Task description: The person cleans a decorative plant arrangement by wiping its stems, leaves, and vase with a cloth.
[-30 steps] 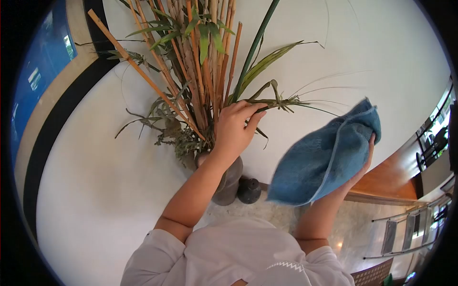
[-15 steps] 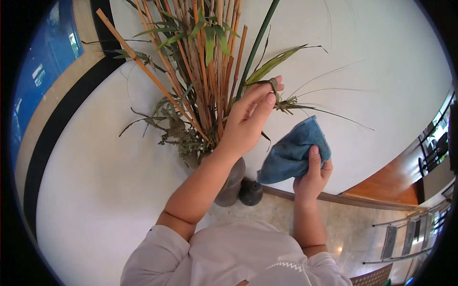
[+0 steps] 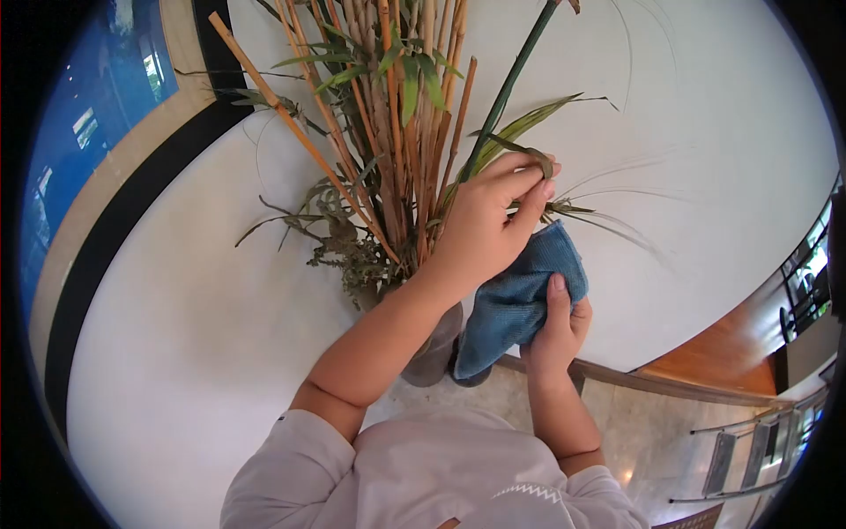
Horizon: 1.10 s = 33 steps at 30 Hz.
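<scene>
head view: at the middle of the frame the left hand [image 3: 498,220] has thumb and fingertips closed on a bent leaf [image 3: 531,152]; how firmly, i cannot tell. just below and right, the right hand [image 3: 557,331] grips a cloth [image 3: 515,300], thumb in front, fingers mostly hidden behind. the cloth's top corner sits right beneath the spray [image 3: 571,210]; whether they touch is unclear.

the leaf looks dry enough to crack at its fold if pinched or pulled hard. the cloth's nap could snag the spray's hair-thin strands and snap them. a sharp tug might also drag on the canes [image 3: 397,132] and tip the vase [image 3: 432,357] at lower middle, and the cloth's hanging tip, in front of the black pot [image 3: 478,379], could catch on it.

the cloth is blue, soft and ribbed, crumpled into folds with a stitched edge. the canes are straight, tan and woody, jointed here and there. right of them rises a smooth dark green stem [image 3: 511,79]. left of the base, the foliage [image 3: 348,251] is dull, curled and brittle-looking. the vase is grey and rounded, the wall [image 3: 176,282] behind pale, flat and plain.
</scene>
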Each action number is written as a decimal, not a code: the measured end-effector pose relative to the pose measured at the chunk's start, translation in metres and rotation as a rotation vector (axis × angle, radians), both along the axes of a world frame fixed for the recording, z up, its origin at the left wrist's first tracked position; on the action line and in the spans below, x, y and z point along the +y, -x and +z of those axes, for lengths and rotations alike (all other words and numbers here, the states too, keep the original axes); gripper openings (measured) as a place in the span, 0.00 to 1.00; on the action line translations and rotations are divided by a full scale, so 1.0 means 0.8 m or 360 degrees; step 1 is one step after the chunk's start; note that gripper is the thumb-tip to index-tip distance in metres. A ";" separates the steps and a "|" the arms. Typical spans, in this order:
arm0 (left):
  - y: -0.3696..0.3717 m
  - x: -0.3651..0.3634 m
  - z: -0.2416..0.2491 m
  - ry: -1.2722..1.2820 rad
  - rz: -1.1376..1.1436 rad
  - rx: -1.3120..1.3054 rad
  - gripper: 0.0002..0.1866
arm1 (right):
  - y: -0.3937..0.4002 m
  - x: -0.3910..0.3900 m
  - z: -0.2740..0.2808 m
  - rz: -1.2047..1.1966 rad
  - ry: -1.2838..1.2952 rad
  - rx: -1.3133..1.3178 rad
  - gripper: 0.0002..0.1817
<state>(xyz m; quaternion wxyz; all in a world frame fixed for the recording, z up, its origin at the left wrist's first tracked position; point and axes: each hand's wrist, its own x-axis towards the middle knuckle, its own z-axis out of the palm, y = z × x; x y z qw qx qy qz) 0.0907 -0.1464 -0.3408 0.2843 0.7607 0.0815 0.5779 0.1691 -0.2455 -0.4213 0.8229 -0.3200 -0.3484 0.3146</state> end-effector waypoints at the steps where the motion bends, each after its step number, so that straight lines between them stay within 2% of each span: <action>1: -0.002 -0.002 0.000 0.0024 -0.0006 0.0036 0.11 | -0.002 0.001 0.000 -0.0034 -0.0038 -0.0035 0.11; 3: -0.006 -0.003 -0.004 0.0319 -0.0211 -0.0051 0.12 | -0.008 0.005 -0.003 -0.0111 -0.0115 -0.0103 0.11; 5: -0.010 0.001 -0.010 0.0589 -0.0476 -0.0228 0.13 | -0.015 0.001 0.008 -0.0154 -0.0076 0.0067 0.12; 6: -0.006 -0.001 -0.003 0.0855 -0.0580 -0.0185 0.15 | -0.021 0.001 0.013 -0.0174 -0.0053 0.0152 0.12; 9: -0.006 -0.001 0.001 0.1073 -0.0691 -0.0213 0.15 | -0.047 0.008 0.017 -0.0096 -0.0066 0.0381 0.13; 10: -0.010 -0.004 0.000 0.0912 -0.0628 -0.0178 0.15 | -0.053 0.008 0.014 -0.0108 -0.0023 0.0429 0.14; 13: -0.018 -0.007 0.005 0.0251 -0.0142 0.0051 0.15 | -0.061 0.009 0.004 -0.0087 0.0011 0.0333 0.14; 17: -0.031 0.000 0.016 -0.0429 0.0404 0.0227 0.13 | -0.052 0.008 0.009 0.0040 0.0029 0.0273 0.09; 20: -0.039 0.006 0.027 -0.0595 0.0488 0.0396 0.14 | -0.059 0.008 0.001 0.0143 0.0021 0.0217 0.08; 23: -0.045 0.011 0.044 -0.0656 0.0371 0.0627 0.15 | -0.063 0.007 0.002 0.0198 0.0012 0.0180 0.08; 26: -0.047 0.013 0.053 -0.0373 0.0375 0.0824 0.15 | -0.067 0.006 0.005 0.0153 0.0059 0.0150 0.07; 29: -0.041 0.009 0.052 -0.0174 0.0260 0.0608 0.15 | -0.069 0.004 0.010 0.0268 0.0056 0.0055 0.05; 32: -0.032 0.007 0.048 0.0340 0.0036 0.0426 0.14 | -0.065 0.010 0.009 0.0229 0.0007 -0.0160 0.04; 33: -0.031 0.012 0.043 0.0231 0.0027 0.0314 0.14 | -0.063 0.011 0.009 0.0252 -0.0003 -0.0188 0.04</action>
